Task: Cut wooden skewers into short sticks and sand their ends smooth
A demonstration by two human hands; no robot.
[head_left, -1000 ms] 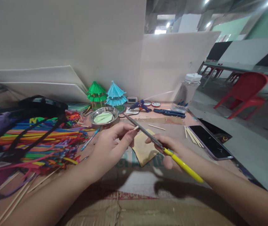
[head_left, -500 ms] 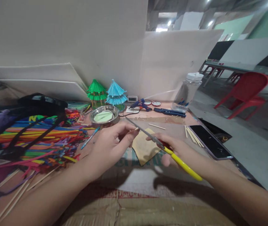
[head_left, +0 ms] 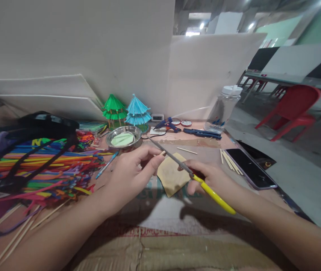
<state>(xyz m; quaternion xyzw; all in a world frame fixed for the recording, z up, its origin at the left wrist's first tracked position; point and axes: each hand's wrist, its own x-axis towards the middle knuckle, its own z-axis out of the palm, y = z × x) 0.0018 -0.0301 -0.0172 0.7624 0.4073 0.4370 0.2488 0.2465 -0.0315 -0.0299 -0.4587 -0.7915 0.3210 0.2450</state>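
Note:
My left hand is closed in a pinch on a thin wooden stick; only its pale tip shows past the fingers. Yellow-handled scissors are gripped in my right hand, their blades slanting up and left. The blades lie right beside the stick's tip; whether they touch it I cannot tell. Beneath the hands lies a tan, roughly square sheet, like sandpaper. A short loose stick rests behind it, and several more sticks lie to the right.
Colourful pipe cleaners and a black bag crowd the left. At the back stand a metal bowl, green and blue paper-roofed models, a glue gun and a bottle. A phone lies right.
The scissors' handles have shifted slightly left with my right hand. My left hand keeps its pinch on the stick. The whole view has moved a little.

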